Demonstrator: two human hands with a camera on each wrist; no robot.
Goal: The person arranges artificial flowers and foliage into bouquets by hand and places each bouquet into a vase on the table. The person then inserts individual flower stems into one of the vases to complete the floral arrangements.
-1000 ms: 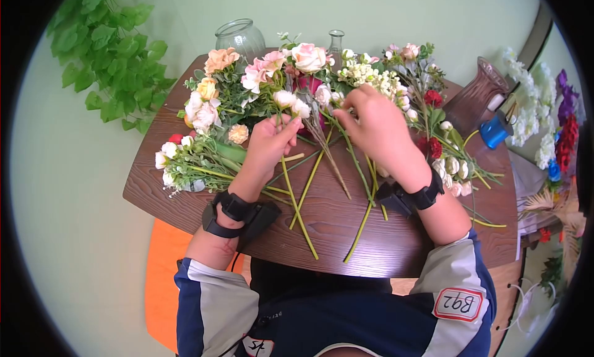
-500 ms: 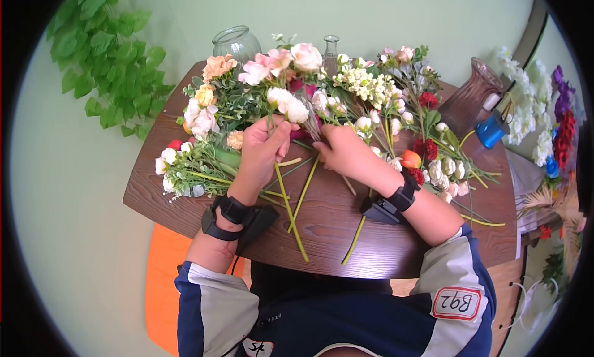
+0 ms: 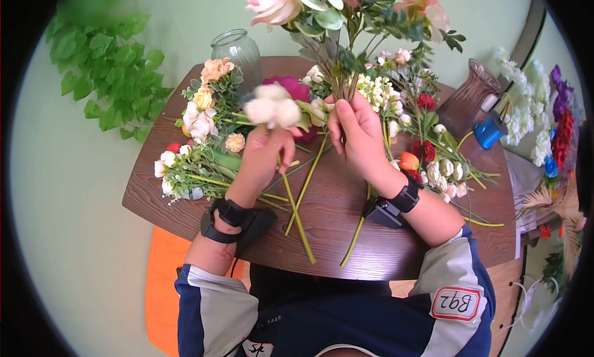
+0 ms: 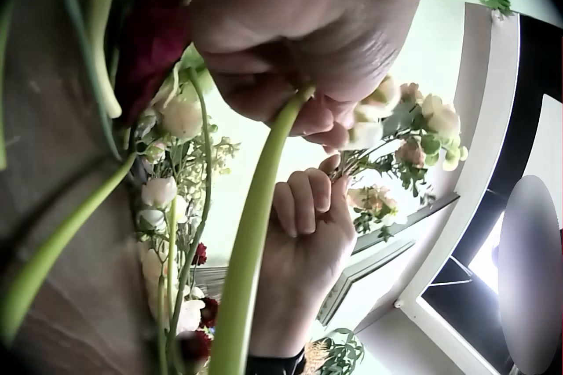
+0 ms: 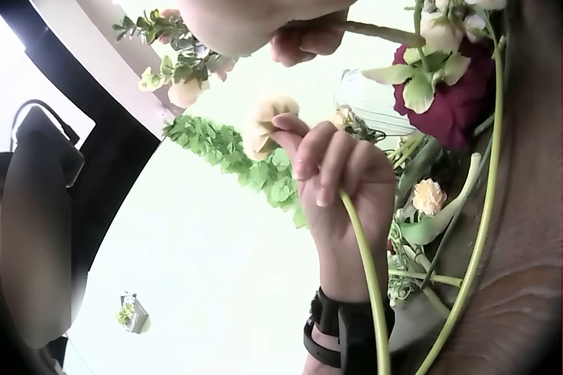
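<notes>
My left hand (image 3: 266,156) pinches the green stem (image 3: 298,224) of a white flower (image 3: 273,109), whose blurred heads rise just above the fingers. In my right hand (image 3: 359,137) is the brown stem bundle of a spray of pink roses (image 3: 272,3) and leaves, held upright and high, partly cut off by the top edge of the head view. The right wrist view shows the stem's cut tail (image 5: 387,36) sticking out below that hand. The hands are side by side above the table. Behind them lies a magenta flower (image 3: 288,88).
The dark wooden table (image 3: 334,233) bears flower bunches on both sides, including white blooms (image 3: 170,162) and red carnations (image 3: 424,150). A clear glass vase (image 3: 238,51) stands at the back left, a brownish glass vase (image 3: 470,91) and blue spool (image 3: 492,131) at the right.
My right hand, earlier over the flowers, took hold of the pink rose spray's stems and lifted it up from the pile. The left hand kept the white flower, its heads now tilted slightly left.
</notes>
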